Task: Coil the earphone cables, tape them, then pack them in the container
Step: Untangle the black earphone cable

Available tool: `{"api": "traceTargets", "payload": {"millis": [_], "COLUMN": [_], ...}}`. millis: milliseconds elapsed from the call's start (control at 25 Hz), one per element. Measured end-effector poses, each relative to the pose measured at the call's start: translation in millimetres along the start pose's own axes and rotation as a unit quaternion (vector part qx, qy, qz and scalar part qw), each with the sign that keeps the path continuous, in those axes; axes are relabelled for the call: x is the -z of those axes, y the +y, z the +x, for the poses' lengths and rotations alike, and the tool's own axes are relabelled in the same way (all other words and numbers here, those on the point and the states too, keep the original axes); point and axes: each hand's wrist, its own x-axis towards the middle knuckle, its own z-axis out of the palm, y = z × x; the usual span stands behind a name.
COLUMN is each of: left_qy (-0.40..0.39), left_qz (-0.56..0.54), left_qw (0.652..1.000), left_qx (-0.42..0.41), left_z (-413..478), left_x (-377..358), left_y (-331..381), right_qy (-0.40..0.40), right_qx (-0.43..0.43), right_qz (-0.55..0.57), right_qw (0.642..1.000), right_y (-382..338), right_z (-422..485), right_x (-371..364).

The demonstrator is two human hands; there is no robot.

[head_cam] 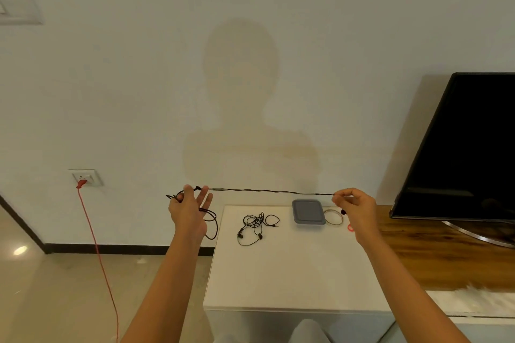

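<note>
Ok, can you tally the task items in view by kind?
Earphone sets: 2 (stretched set, tangled set)
Grey container: 1
Tape roll: 1
Total: 4

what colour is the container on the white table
Grey. The container shows best in the head view, the only one here.
</note>
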Motion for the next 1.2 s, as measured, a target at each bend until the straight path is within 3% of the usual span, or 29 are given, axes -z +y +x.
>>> {"api": "traceTargets", "payload": {"millis": [240, 320, 440, 600, 760, 840, 920, 1000, 1200], "left_qy": [0.004, -0.023, -0.109, -0.194, -0.26, -0.287, -0.311, -0.33, -0.34], "left_qz": [0.149, 0.143, 0.087, 0.105, 0.134, 0.155, 0.179, 0.217, 0.271], "left_qw": [0.985, 0.984, 0.985, 0.965, 0.944, 0.932, 0.92, 0.903, 0.876], "left_qx": [-0.087, -0.106, -0.107, -0.143, -0.151, -0.156, -0.159, -0.169, -0.208], "left_z": [0, 0, 2, -2, -19, -28, -37, -44, -49], "left_x": [2, 0, -4, -17, -40, -52, -66, -77, -90], "left_y": [9, 11, 18, 29, 29, 25, 21, 20, 35], "right_qy": [0.036, 0.013, -0.081, -0.202, -0.348, -0.354, -0.344, -0.343, -0.322], "right_qx": [0.037, 0.042, 0.03, -0.031, -0.071, -0.041, -0.017, 0.021, 0.063], "right_qz": [-0.109, -0.126, -0.126, -0.186, -0.306, -0.229, -0.026, 0.103, 0.195], "right_qw": [0.993, 0.991, 0.988, 0.961, 0.883, 0.906, 0.938, 0.934, 0.925], "right_y": [15, 21, 35, 53, 53, 35, 4, -28, -65], "right_z": [1, 0, 4, 5, -10, -21, -35, -44, -48], "right_x": [4, 4, 8, 5, -14, -32, -56, -79, -112]}}
